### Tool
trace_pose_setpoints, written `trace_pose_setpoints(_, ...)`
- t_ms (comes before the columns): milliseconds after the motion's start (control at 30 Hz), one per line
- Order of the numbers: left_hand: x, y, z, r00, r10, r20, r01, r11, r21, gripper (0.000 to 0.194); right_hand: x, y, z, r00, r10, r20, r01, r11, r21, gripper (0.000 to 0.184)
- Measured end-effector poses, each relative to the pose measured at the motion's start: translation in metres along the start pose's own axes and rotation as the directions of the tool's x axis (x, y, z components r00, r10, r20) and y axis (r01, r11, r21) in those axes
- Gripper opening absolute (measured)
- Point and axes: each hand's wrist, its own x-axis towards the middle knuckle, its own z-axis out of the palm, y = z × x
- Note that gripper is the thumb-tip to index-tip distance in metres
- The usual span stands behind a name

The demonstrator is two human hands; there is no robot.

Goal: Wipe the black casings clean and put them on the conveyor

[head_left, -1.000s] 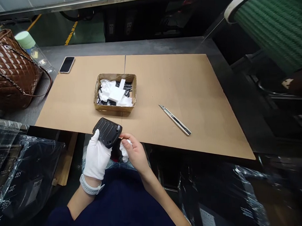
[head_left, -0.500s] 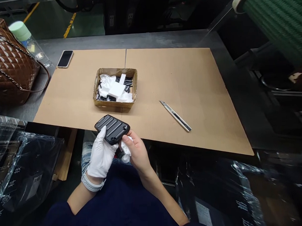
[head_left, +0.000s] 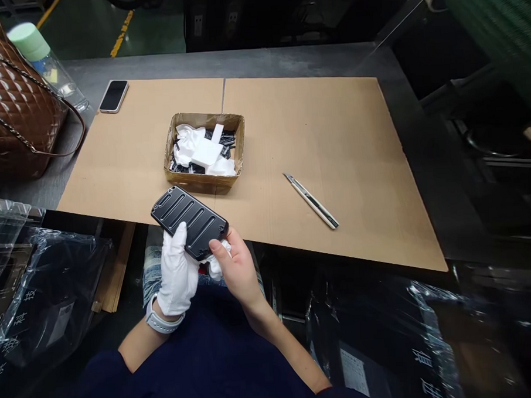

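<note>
My left hand (head_left: 178, 276), in a white glove, is closed around the lower left edge of a black ribbed plastic casing (head_left: 189, 220). The casing is tilted, its grooved face turned up toward me, just off the near edge of the table. My right hand (head_left: 240, 267) is bare and closed at the casing's lower right corner, thumb on top. It pinches a crumpled white cloth (head_left: 214, 268) against that corner; part of the cloth is hidden under the casing. Beyond the casing stands a small cardboard box (head_left: 205, 181) holding white cloths or wipes and small black parts.
A utility knife (head_left: 312, 201) lies on the cardboard sheet (head_left: 333, 131) to the right. At the far left are a phone (head_left: 114, 96), a brown quilted bag (head_left: 19, 110) and a bottle (head_left: 43, 62). Plastic-wrapped dark packages (head_left: 377, 335) flank me below the table.
The casing has turned so that more of its ribbed face shows, and its far end has moved up and left. Both hands keep hold. The whole view has shifted slightly.
</note>
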Motion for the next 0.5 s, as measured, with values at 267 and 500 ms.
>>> trace_pose_setpoints(267,0.001,-0.005,0.002,0.998,-0.053,-0.031,0.055,0.998,0.036,0.03,-0.001,0.012,0.014,0.978,-0.04,-0.206,0.037,0.999,-0.017,0.032)
trace_pose_setpoints(500,0.01,-0.005,0.005,0.964,-0.263,-0.037,0.26,0.962,-0.083,0.02,0.003,0.011,0.001,0.935,0.08,-0.345,-0.083,0.997,0.008,0.048)
